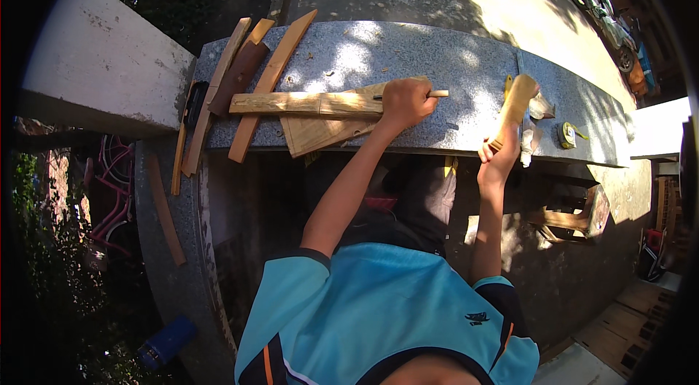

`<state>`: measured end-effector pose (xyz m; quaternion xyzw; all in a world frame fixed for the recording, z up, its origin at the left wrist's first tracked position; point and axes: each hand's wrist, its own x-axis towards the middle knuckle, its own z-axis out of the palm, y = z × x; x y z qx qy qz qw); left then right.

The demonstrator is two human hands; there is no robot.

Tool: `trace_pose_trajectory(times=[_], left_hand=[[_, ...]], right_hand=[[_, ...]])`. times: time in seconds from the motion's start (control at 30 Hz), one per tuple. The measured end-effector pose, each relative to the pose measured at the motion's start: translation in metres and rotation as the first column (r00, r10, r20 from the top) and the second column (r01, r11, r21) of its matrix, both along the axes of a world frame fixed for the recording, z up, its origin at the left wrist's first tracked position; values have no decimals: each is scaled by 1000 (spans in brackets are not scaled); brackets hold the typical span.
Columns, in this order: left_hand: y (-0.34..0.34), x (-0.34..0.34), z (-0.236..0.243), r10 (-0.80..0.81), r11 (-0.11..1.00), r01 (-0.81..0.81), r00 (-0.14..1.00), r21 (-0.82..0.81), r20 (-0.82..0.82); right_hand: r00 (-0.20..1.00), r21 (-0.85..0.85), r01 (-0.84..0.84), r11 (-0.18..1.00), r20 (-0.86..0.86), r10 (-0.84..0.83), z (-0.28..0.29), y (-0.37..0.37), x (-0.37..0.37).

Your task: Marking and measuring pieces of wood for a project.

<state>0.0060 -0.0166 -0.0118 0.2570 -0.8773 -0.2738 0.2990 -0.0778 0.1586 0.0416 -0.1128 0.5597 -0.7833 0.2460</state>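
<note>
A squared wooden bar (291, 104) lies across a flat wooden board (313, 135) on the speckled stone bench top. My left hand (408, 103) is closed round a slim chisel; its pale wooden handle end (439, 93) sticks out to the right, and a bit of dark blade shows on the bar's right end. To the right, my right hand (496, 157) grips a wooden mallet (518, 99) by its lower end. The mallet's thick head is raised, tilted away from me, apart from the chisel.
Several wooden strips (273, 75) and a brown piece (239, 79) lie at the bench's left end, beside a white pillar (109, 57). A tape measure (566, 134) and crumpled white packaging (530, 139) sit at the right. Below stands a wooden stool (575, 219).
</note>
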Motion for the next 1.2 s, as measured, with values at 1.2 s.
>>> trace_pose_trajectory(times=[1.2], left_hand=[[11,-7,-1,-179,969,174,984,-178,-10]], right_hand=[[978,-98,-50,994,195,68,2,36,-28]])
